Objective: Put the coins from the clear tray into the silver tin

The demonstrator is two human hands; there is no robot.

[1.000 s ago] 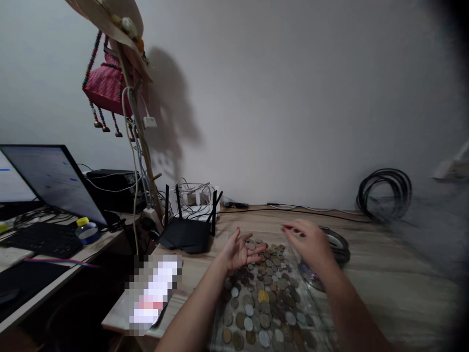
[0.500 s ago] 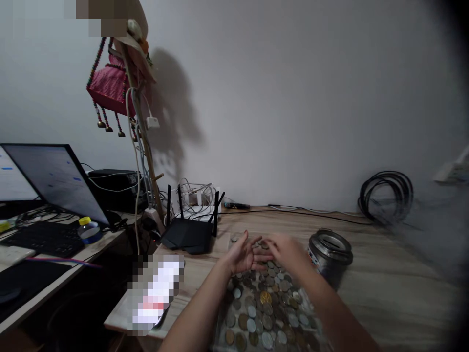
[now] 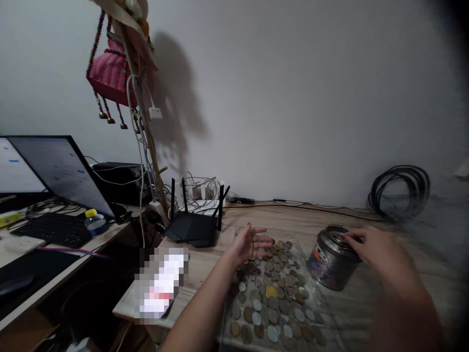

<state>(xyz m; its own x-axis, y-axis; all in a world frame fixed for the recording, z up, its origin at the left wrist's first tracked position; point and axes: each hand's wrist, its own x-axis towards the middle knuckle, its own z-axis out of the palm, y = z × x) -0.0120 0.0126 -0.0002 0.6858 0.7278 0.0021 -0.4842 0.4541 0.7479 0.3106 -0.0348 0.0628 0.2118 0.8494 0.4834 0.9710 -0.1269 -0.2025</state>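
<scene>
Many coins (image 3: 273, 298) lie spread on a clear plastic sheet (image 3: 322, 303) on the wooden table (image 3: 370, 303). My left hand (image 3: 249, 243) is held palm up at the far edge of the coins, fingers spread, with a few coins resting in the palm. My right hand (image 3: 373, 247) is over the rim of a small round metal tin (image 3: 330, 259) to the right of the coins, fingers bent and close together; whether they hold anything is blurred.
A black router (image 3: 192, 227) with upright antennas stands left of the coins, cables and a power strip behind it. A coiled black cable (image 3: 399, 190) leans on the wall at right. A laptop (image 3: 54, 171), keyboard and small bottle sit on the left desk. A pink bag hangs above.
My right hand has moved from my left palm over to the tin on the right. The left hand has stayed palm up. The view has shifted slightly.
</scene>
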